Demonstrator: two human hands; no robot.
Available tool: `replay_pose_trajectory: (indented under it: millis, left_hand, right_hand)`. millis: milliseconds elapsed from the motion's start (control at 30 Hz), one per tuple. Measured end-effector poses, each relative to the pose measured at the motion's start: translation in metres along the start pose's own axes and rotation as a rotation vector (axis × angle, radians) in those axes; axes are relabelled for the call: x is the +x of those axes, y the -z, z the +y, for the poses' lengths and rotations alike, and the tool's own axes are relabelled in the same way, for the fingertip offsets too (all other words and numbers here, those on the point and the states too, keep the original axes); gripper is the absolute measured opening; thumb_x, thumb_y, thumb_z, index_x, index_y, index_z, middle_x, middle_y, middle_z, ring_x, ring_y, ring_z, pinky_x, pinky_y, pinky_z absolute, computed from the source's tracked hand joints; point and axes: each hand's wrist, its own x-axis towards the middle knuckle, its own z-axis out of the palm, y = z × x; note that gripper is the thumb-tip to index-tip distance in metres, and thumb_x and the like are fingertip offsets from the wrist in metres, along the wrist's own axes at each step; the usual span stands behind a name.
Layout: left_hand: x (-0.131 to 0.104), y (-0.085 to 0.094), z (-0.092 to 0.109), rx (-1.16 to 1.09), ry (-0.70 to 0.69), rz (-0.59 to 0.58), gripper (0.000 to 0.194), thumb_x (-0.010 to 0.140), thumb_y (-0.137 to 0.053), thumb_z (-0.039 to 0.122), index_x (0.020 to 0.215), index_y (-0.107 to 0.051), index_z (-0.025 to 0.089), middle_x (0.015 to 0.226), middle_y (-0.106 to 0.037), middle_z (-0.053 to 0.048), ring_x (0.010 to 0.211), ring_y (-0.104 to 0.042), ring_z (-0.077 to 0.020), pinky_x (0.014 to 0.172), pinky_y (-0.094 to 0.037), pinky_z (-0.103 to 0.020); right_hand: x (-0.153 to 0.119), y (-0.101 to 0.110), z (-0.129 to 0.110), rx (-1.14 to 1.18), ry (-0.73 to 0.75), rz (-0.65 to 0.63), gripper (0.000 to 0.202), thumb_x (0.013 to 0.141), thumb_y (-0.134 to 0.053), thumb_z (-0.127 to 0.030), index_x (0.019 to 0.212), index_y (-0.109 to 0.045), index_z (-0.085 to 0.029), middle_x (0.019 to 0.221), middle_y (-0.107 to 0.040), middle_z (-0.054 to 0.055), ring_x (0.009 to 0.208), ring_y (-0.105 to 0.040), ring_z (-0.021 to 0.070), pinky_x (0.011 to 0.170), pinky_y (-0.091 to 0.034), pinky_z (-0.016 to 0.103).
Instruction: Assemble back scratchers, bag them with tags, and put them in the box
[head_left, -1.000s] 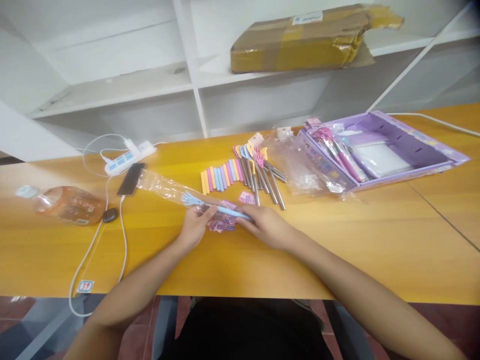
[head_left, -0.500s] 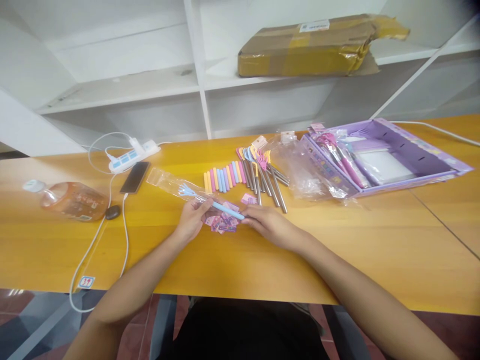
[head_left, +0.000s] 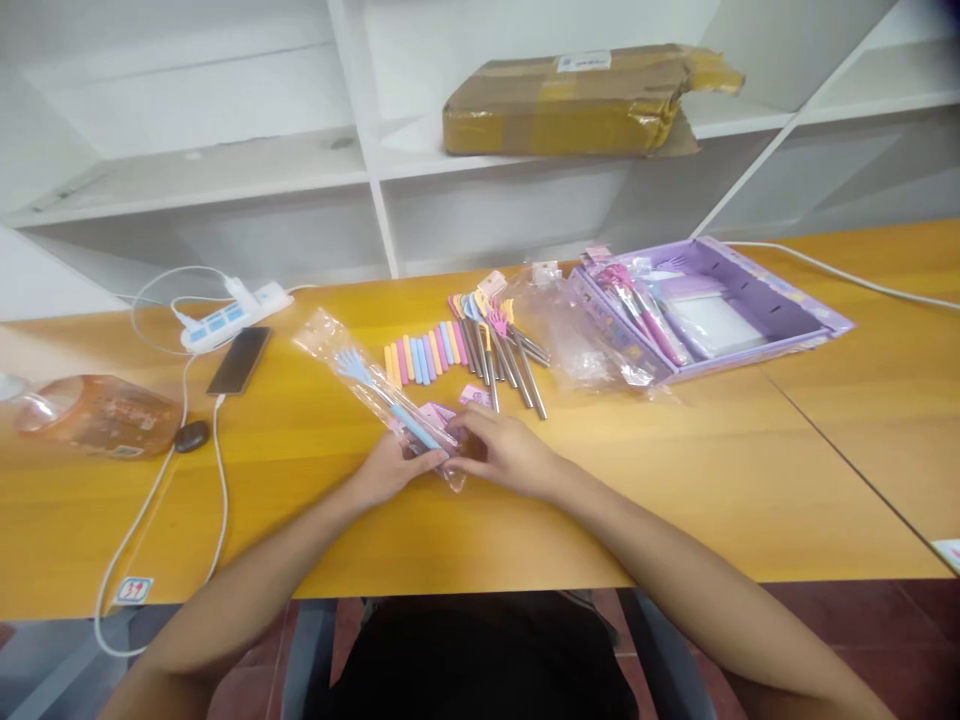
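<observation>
A light blue back scratcher [head_left: 412,424] with a claw-shaped head lies inside a clear plastic sleeve [head_left: 324,335], tilted up to the left. My left hand [head_left: 390,468] grips the sleeve near the handle's lower end. My right hand [head_left: 504,450] pinches the sleeve's lower right part, close to the left fingertips. Purple and pink cards [head_left: 437,411] lie partly hidden under the sleeve. Beyond my hands is a row of pink, yellow and blue handles [head_left: 420,360]. Right of them lie several metal rods [head_left: 530,380] with coloured claw heads.
At the right is a purple box [head_left: 780,345] of packaged pieces, with clear bags [head_left: 581,345] beside it. On the left are a bottle [head_left: 105,415], a phone [head_left: 240,360] and a power strip [head_left: 238,315]. A taped carton [head_left: 562,105] rests on the shelf.
The scratcher and sleeve have tilted more steeply, and the sleeve now covers the scratcher down to the handle end. My hands are closer together. The view has shifted right.
</observation>
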Motion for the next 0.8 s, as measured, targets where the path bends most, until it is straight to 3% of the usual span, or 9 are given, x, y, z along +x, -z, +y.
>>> replay_pose_trajectory:
  millis: [100, 233, 300, 367, 467, 633, 800]
  left_hand:
    - [-0.001, -0.002, 0.002, -0.002, -0.018, 0.002, 0.043, 0.089, -0.083, 0.052, 0.112, -0.079, 0.016, 0.113, -0.083, -0.010, 0.105, -0.076, -0.0278, 0.098, -0.059, -0.040]
    - [-0.003, 0.002, 0.003, -0.041, -0.036, 0.025, 0.044, 0.094, -0.078, 0.055, 0.111, -0.078, 0.015, 0.107, -0.082, -0.011, 0.095, -0.076, -0.0254, 0.088, -0.059, -0.036]
    - [-0.003, 0.004, 0.003, -0.117, -0.018, 0.043, 0.045, 0.093, -0.078, 0.056, 0.110, -0.076, 0.014, 0.101, -0.081, -0.010, 0.087, -0.075, -0.0230, 0.079, -0.058, -0.033]
    - [-0.002, 0.003, 0.003, -0.201, 0.006, 0.068, 0.043, 0.092, -0.081, 0.054, 0.109, -0.074, 0.015, 0.094, -0.078, -0.007, 0.080, -0.072, -0.0203, 0.074, -0.057, -0.031]
    - [-0.002, 0.001, 0.004, -0.267, 0.020, 0.120, 0.041, 0.089, -0.085, 0.051, 0.103, -0.071, 0.016, 0.084, -0.073, -0.002, 0.071, -0.066, -0.0154, 0.067, -0.054, -0.027]
    - [-0.001, -0.002, 0.009, -0.355, 0.003, 0.220, 0.046, 0.086, -0.088, 0.050, 0.113, -0.069, 0.017, 0.080, -0.069, 0.000, 0.062, -0.060, -0.0120, 0.058, -0.048, -0.024]
    - [0.000, -0.001, 0.005, -0.385, -0.002, 0.160, 0.038, 0.091, -0.083, 0.049, 0.103, -0.067, 0.016, 0.070, -0.063, 0.003, 0.060, -0.056, -0.0125, 0.061, -0.050, -0.027]
  right_hand:
    - [-0.001, 0.000, -0.001, 0.019, 0.005, -0.036, 0.039, 0.100, -0.077, -0.045, 0.127, -0.060, -0.023, 0.111, -0.068, 0.008, 0.092, -0.067, 0.0224, 0.080, -0.053, 0.034]
    - [-0.003, 0.004, 0.002, 0.106, 0.093, -0.048, 0.092, 0.084, -0.089, -0.059, 0.153, -0.040, -0.023, 0.119, -0.064, 0.010, 0.084, -0.065, 0.0199, 0.074, -0.056, 0.033]
    - [-0.004, 0.006, 0.002, 0.089, 0.182, -0.030, 0.102, 0.078, -0.095, -0.058, 0.155, -0.038, -0.022, 0.124, -0.061, 0.012, 0.083, -0.063, 0.0183, 0.073, -0.057, 0.032]
    - [-0.005, 0.006, 0.000, -0.025, 0.274, -0.001, 0.076, 0.089, -0.088, -0.047, 0.149, -0.048, -0.023, 0.126, -0.058, 0.012, 0.087, -0.063, 0.0178, 0.074, -0.056, 0.031]
    - [-0.004, 0.005, -0.004, -0.221, 0.372, 0.074, 0.026, 0.107, -0.065, -0.024, 0.133, -0.064, -0.027, 0.117, -0.059, 0.007, 0.089, -0.063, 0.0160, 0.073, -0.052, 0.027]
    - [-0.002, 0.003, -0.007, -0.329, 0.437, 0.193, 0.010, 0.108, -0.064, -0.024, 0.114, -0.072, -0.024, 0.107, -0.068, 0.005, 0.086, -0.062, 0.0161, 0.071, -0.047, 0.029]
    - [0.000, 0.007, -0.009, -0.395, 0.474, 0.295, 0.015, 0.106, -0.066, -0.015, 0.116, -0.071, -0.023, 0.117, -0.077, 0.007, 0.113, -0.065, 0.0244, 0.096, -0.048, 0.040]
